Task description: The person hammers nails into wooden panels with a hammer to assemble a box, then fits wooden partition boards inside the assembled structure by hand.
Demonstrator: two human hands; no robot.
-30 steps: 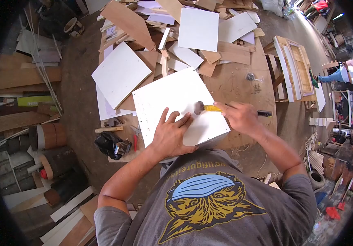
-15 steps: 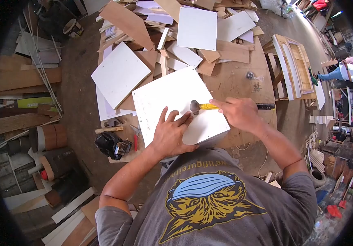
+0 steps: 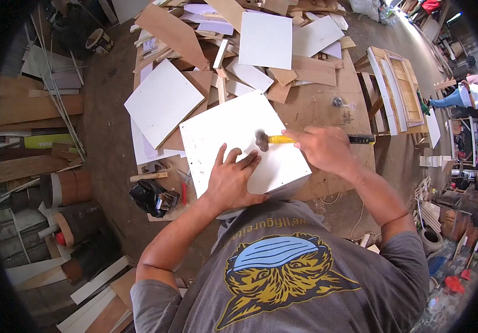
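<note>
A white box (image 3: pixel 225 130) with small dark holes along its top edges stands close against my body, turned at an angle. On its top rests my left hand (image 3: pixel 232 180), fingers spread, thumb near the front edge. My right hand (image 3: pixel 325 149) is wrapped round the handle of a hammer (image 3: pixel 278 139) with a yellow neck and black grip. The hammer head is over the box top, just beyond my left fingertips; whether it touches anything there I cannot make out. Any nail beneath it is not visible.
Boards and offcuts (image 3: pixel 265 40) are heaped on the workbench (image 3: pixel 328 111). A black bag (image 3: pixel 151 197) and a wooden-handled tool (image 3: pixel 148 176) lie left of the box. A wooden frame (image 3: pixel 397 91) stands to the right, with another person (image 3: pixel 474 95) far beyond.
The hammer and my right hand have shifted slightly left, bringing the hammer head nearer my left fingertips. My left hand and the box stay in place.
</note>
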